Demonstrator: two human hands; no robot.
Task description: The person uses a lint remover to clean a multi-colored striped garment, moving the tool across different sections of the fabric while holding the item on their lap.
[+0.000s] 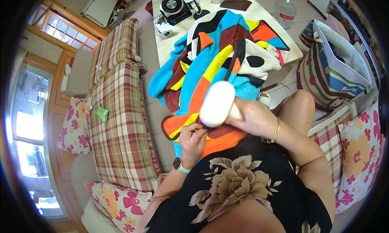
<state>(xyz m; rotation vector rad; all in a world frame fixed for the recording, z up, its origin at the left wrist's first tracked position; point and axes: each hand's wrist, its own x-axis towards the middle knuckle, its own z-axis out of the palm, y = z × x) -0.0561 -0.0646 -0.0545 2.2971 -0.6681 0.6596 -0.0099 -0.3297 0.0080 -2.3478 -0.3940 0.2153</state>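
A fleecy multicoloured garment or blanket (194, 78) in blue, orange, yellow, maroon, white and black drapes from the table onto my lap. My right hand (253, 116) grips the handle of a white handheld appliance (218, 102). Its rounded oval head lies over the fleece near my lap, and its underside is hidden, so contact cannot be told. Just left of that head, my left hand (193, 140) pinches the fleece between curled fingers. A watch is on my left wrist and a gold bangle on my right.
On the table (293, 52) stand a small fan-like device (171, 4), a tissue box (164, 29), a phone stand (199, 8) and a brown pouch (235, 4). A water bottle (284, 9) and large striped bag (316, 72) are at right. A plaid sofa (121, 111) runs along the left.
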